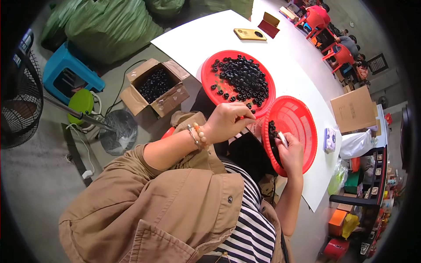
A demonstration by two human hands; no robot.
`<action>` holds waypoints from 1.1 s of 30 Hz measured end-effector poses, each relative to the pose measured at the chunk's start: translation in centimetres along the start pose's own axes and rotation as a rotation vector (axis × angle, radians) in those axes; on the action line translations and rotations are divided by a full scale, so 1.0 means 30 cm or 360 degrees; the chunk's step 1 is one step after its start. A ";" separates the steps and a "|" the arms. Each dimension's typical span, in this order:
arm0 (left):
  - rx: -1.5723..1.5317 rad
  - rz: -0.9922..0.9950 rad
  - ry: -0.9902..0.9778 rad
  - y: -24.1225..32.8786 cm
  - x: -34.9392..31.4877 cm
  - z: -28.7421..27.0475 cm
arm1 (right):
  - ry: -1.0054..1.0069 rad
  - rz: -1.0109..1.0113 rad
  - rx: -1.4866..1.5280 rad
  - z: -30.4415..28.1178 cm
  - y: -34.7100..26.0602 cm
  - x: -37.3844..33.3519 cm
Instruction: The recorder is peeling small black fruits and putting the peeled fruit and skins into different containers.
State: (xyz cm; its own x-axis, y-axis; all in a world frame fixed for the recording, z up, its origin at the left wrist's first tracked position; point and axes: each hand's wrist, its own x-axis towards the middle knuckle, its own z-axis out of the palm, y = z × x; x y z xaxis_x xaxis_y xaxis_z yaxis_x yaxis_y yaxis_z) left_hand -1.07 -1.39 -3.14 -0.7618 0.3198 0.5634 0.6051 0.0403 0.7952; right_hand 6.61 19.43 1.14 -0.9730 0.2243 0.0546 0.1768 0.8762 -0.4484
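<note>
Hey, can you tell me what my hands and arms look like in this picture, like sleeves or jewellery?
Both hands are ungloved. Near your left hand, the wrist has a bracelet of orange and pale round beads and a thin silver-coloured bangle. The tan left sleeve leaves that forearm bare. No jewellery shows on your right hand or wrist; that forearm is bare too.

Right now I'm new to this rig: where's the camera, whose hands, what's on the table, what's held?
No machine here: a person's bare hands, seen through a wide fisheye camera on their head, so straight edges bend. The white table bears a red tray of small black pieces and a gold phone. A tilted red basket holds more pieces. The right hand grips a slim pale thing; the left hand pinches near the tray, possibly holding nothing.
</note>
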 end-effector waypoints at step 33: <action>-0.1306 -0.0816 -0.0514 0.159 -0.016 -0.014 | -0.0243 -0.0109 0.1654 -0.046 -0.188 -0.157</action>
State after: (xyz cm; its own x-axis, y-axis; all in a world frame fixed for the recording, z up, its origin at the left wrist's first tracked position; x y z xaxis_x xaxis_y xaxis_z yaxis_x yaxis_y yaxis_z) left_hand 2.08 -1.75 0.47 -0.7124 0.6913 0.1206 -0.2145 -0.3782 0.9005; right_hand 10.38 14.01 4.63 -0.9973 0.0686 0.0279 -0.0230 0.0717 -0.9972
